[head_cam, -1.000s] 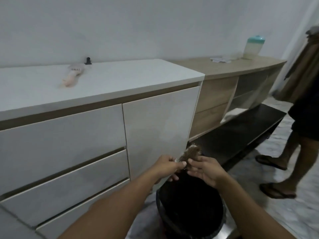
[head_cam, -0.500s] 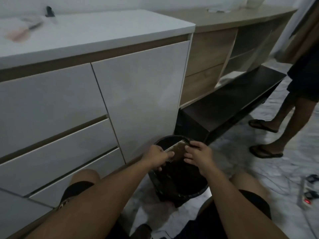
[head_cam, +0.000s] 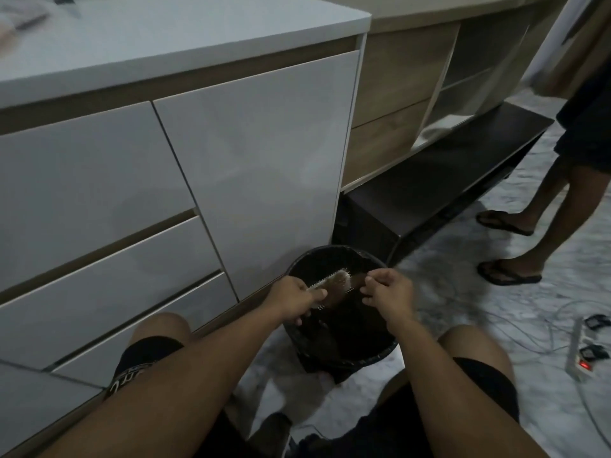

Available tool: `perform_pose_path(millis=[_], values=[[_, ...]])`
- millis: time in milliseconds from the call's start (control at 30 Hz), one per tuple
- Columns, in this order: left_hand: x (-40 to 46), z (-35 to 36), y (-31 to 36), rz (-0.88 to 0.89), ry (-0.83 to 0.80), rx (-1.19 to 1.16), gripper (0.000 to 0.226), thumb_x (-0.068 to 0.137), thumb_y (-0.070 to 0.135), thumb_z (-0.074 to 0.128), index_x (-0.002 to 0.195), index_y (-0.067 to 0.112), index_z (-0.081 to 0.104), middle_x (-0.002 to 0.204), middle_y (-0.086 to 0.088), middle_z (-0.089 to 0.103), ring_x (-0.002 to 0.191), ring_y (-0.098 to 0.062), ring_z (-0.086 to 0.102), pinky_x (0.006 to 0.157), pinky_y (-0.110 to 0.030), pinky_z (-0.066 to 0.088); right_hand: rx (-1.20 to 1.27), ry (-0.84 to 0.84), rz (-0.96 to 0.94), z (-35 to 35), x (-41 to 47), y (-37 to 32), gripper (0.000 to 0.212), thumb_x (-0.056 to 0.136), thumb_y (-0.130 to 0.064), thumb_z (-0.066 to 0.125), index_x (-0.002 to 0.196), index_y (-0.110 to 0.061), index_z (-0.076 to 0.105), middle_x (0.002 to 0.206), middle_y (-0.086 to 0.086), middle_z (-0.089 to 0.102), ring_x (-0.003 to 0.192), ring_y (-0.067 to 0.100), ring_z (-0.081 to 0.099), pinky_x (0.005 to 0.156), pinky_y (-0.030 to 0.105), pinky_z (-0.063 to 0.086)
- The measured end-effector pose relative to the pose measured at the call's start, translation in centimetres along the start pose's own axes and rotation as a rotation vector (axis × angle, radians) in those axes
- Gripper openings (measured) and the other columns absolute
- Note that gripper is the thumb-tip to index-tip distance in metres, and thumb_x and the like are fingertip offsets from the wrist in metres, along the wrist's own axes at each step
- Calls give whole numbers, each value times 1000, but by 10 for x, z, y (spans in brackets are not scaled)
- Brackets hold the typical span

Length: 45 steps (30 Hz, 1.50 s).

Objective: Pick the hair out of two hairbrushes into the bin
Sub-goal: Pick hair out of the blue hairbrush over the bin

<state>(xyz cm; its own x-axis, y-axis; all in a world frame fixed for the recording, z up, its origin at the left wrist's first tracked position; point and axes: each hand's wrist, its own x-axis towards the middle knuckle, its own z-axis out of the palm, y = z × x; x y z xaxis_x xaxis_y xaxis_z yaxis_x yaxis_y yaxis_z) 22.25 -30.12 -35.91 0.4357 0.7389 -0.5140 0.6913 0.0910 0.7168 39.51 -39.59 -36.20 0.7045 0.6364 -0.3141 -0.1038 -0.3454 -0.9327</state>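
The brush (head_cam: 334, 287) is gripped by the left hand (head_cam: 294, 297) over the bin (head_cam: 330, 256), so hair (head_cam: 358, 278) pinched by the right hand (head_cam: 388, 292) falls in.

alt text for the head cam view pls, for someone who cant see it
Seen from above, the left hand holds a hairbrush over a black bin on the floor while the right hand pinches hair off it. White drawers stand behind; another person's sandalled feet stand at right.
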Motion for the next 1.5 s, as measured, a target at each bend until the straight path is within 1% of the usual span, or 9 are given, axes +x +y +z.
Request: perform_pose_path(millis=[100,200,300,700,833,967,1133,1300,1500], values=[[1,1,0,30,28,58,33,80,47,70,67,21,55,60,-2,61,46,-21,60,46,-25,44,-147,-168,-69,12,-2,2,27,90,-14,62,116,-21,63,111,3,63,88,20,68,69,36,61],[2,-2,-1,56,44,144,33,79,47,70,64,22,55,60,0,59,54,-19,61,55,-28,46,-379,-220,-244,26,-5,8,29,87,-23,68,115,-28,71,111,-5,58,101,16,62,84,43,58],[2,-7,-6,34,29,163,33,77,48,71,66,20,57,58,-2,60,58,-24,64,60,-32,48,-366,-129,-260,32,1,13,18,88,-12,68,100,-21,77,101,-3,63,94,18,65,84,45,59],[0,-12,-9,-75,5,-98,34,83,44,68,76,12,60,65,-10,67,40,-17,52,40,-19,36,-57,164,-68,39,6,5,15,92,-11,59,83,-21,67,88,11,71,70,17,67,71,37,60],[0,-9,-5,-86,6,-99,33,84,43,67,77,11,60,67,-11,67,42,-17,52,39,-20,36,-15,-77,-8,33,2,3,13,94,-17,58,103,-22,66,108,6,68,90,19,68,67,32,58],[-1,-10,-1,-45,-55,-32,25,84,38,68,84,14,62,75,-10,68,48,-17,56,45,-24,43,-334,-221,-223,28,-1,12,32,87,-33,67,119,-30,65,118,-4,59,103,16,62,79,39,59],[-2,-6,-1,-75,-136,-80,25,86,33,67,88,8,64,67,-8,66,42,-15,53,41,-21,38,-247,-34,-152,21,4,14,10,88,-14,68,95,-15,75,100,5,72,86,16,67,79,37,60],[0,-4,3,-105,-140,-159,27,86,35,66,85,8,64,65,-8,64,41,-16,50,40,-20,37,40,64,-12,21,4,9,12,91,-10,64,98,-5,72,91,7,71,81,17,66,68,29,57],[0,-7,4,-132,-95,-187,32,88,33,62,94,2,64,63,-9,62,40,-17,48,41,-21,35,23,-154,-15,24,1,-2,35,87,1,59,112,-22,64,109,1,64,99,22,65,77,37,59]])
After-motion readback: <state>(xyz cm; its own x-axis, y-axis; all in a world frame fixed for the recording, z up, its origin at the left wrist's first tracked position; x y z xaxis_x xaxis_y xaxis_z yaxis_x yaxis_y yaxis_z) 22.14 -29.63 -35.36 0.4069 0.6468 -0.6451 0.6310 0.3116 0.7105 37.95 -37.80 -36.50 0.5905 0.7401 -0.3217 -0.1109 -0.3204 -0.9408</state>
